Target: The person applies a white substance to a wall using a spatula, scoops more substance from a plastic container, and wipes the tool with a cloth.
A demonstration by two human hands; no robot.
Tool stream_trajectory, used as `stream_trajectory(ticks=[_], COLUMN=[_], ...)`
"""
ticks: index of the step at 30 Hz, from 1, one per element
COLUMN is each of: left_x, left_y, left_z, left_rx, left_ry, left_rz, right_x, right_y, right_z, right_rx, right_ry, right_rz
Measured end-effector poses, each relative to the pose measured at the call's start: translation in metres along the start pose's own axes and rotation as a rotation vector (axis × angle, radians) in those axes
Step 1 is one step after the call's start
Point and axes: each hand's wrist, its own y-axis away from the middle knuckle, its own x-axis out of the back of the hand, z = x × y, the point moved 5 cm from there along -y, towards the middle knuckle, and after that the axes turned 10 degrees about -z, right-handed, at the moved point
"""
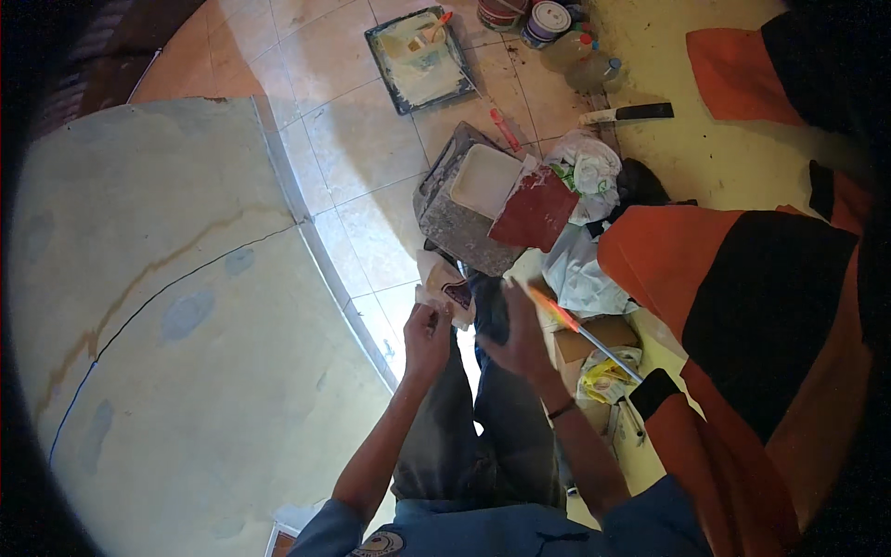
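"Where was the pale packet point(434, 272)?"

"At the fingertips of the left hand point(426, 330), reaching forward from them, its dark patch turned toward the right hand point(518, 339)."

"And the grip?"

"The left fingers were curled closed, pinching the packet's near end. The right hand was loosely open, thumb apart from the fingers, just beside the packet; whether it touched, I couldn't tell."

"What lay around them?"

"Beyond the hands, a grey block point(455, 232) stood on the tiled floor point(367, 153). A white tub point(465, 172) sat on the block, and a red-brown sheet point(534, 209) overlapped the block's right edge. Toward the floor's far edge lay a paint tray point(384, 72) with paint in it."

"The room?"

"A pale, patched wall point(186, 241) filled the left, a dark line running across it. Orange and black shapes point(766, 297) covered much of the right; their nature was unclear."
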Motion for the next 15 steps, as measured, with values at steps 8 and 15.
stream_trajectory(ticks=[8, 15], left_x=[0.014, 0.049], left_y=[0.025, 0.021], left_z=[0.042, 0.131], left_rx=[0.014, -0.419], left_ry=[-0.029, -0.176], left_rz=[-0.038, 0.028], right_x=[-0.010, 0.041], right_y=[-0.019, -0.020], right_z=[-0.068, -0.062], right_rx=[0.089, -0.277], right_ry=[-0.023, -0.662], right_rz=[0.122, -0.120])
